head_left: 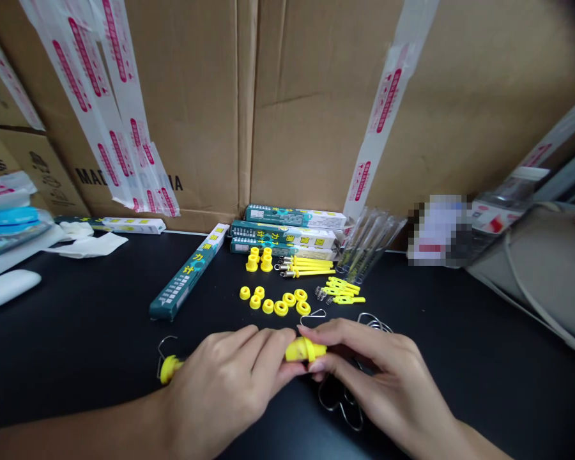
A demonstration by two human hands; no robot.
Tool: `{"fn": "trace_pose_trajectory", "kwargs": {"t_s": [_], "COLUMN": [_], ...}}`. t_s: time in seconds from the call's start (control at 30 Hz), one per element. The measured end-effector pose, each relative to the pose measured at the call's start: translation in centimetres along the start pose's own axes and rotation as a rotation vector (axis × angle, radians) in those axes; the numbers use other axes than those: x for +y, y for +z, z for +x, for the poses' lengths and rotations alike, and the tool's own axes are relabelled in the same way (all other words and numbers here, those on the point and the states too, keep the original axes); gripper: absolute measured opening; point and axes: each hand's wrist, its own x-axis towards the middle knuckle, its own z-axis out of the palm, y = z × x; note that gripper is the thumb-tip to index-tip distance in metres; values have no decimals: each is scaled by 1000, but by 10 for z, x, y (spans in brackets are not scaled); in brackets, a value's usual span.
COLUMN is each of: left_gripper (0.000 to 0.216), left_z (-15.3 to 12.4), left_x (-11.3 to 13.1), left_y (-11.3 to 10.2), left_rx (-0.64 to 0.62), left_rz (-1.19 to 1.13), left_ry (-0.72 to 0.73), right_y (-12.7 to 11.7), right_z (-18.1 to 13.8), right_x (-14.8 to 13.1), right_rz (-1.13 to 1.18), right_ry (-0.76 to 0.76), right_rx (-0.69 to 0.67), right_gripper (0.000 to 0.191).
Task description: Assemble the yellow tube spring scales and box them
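My left hand (234,367) is closed round the middle of a spring scale, whose body the fingers mostly hide. A yellow end cap (169,369) with a bent wire hook (160,348) sticks out past its left side. At the other end, thumb and fingers of my right hand (368,367) pinch a yellow end piece (306,349). Several metal wire hooks (340,406) lie under and beside the right hand, partly covered by it. Just beyond the hands, loose yellow caps and rings (280,308) sit on the black table (100,358).
Farther back lie yellow rods with metal ends (311,266), yellow pieces with springs (345,291), clear tubes (368,246) and stacked printed boxes (287,233). Another box (189,271) lies at an angle. A bottle (501,204) and grey bag (541,268) stand right; cardboard boxes (311,96) wall the back.
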Motion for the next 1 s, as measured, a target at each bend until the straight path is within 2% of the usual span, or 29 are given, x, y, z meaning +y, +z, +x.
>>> {"fn": "trace_pose_trajectory", "kwargs": {"t_s": [0.23,0.53,0.77,0.93,1.0], "left_gripper": [22,25,26,22,27], "left_z": [1,1,1,6,7], "left_x": [1,1,1,0,0], "left_y": [-4,-4,-5,-2,-1], "left_rx": [33,51,4,25,30], "left_rz": [78,111,60,53,82], "left_ry": [54,81,40,21,23], "right_y": [4,4,3,-3,-5], "right_z": [0,-1,0,7,8], "right_x": [1,0,-1,-8,-10], "right_rz": [119,97,64,104,111], "right_ry": [141,128,144,288,295], "right_rx": [6,-6,-36,-34,-8], "right_gripper": [18,19,21,19,15]}}
